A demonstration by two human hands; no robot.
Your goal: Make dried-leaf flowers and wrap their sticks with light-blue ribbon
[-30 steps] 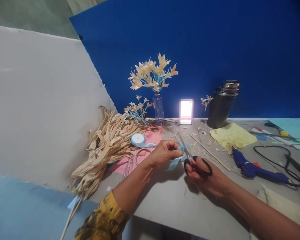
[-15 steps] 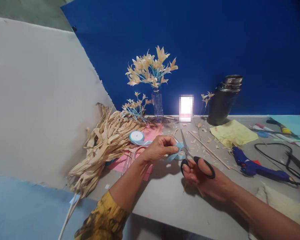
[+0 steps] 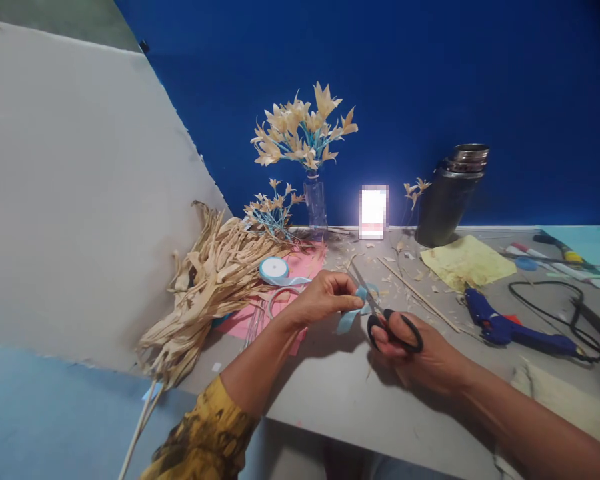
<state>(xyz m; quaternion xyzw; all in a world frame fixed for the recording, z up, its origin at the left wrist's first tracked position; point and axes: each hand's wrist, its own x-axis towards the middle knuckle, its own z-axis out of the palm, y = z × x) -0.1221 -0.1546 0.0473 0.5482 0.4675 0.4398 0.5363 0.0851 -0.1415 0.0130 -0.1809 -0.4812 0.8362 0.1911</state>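
Note:
My left hand pinches a strip of light blue ribbon above the grey table. My right hand grips black-handled scissors, fingers through the loops. The blades point up and left and meet the ribbon right by my left fingertips. A white spool of the same ribbon lies just left of my left hand on a pink sheet, with ribbon trailing from it toward my hand.
A pile of dried husks lies at the left. A glass vase of husk flowers, a steel flask, yellow paper, a blue glue gun with black cord, thin sticks and scraps lie about the table.
The scissors opened half a second ago and are now closed on the ribbon near my left fingers. Both hands stayed in about the same place; the view shifted slightly.

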